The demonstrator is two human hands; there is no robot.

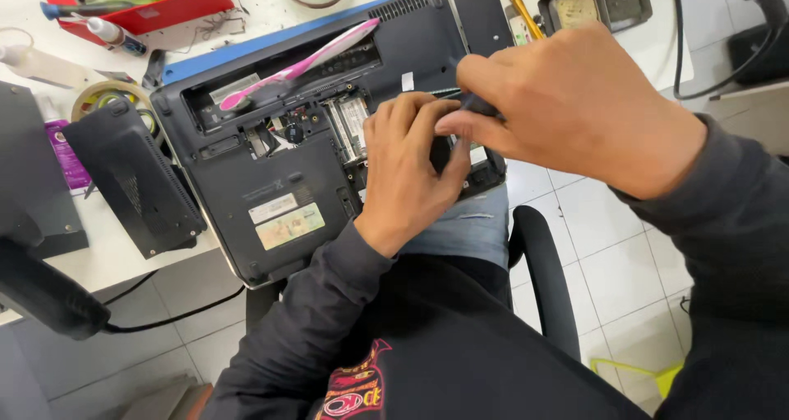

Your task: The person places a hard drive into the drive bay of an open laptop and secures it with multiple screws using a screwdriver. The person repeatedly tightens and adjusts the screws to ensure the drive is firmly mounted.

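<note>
A black laptop [279, 169] lies upside down, partly on the white desk and partly over my lap, with its bottom cover off and the circuit board and memory slots exposed. A pink toothbrush [300, 62] rests across the open battery bay. My left hand [407, 169] presses on the laptop's near right corner, fingers curled around a dark part there. My right hand [575, 103] hovers just above it and pinches a dark screwdriver handle [477, 103] pointed down between my left fingers. The tool's tip is hidden.
The removed black cover panel [136, 177] lies left of the laptop, beside a tape roll [103, 95]. A red tray [140, 5] with bottles sits at the back left. A black chair armrest [542, 272] stands under my right arm, over white floor tiles.
</note>
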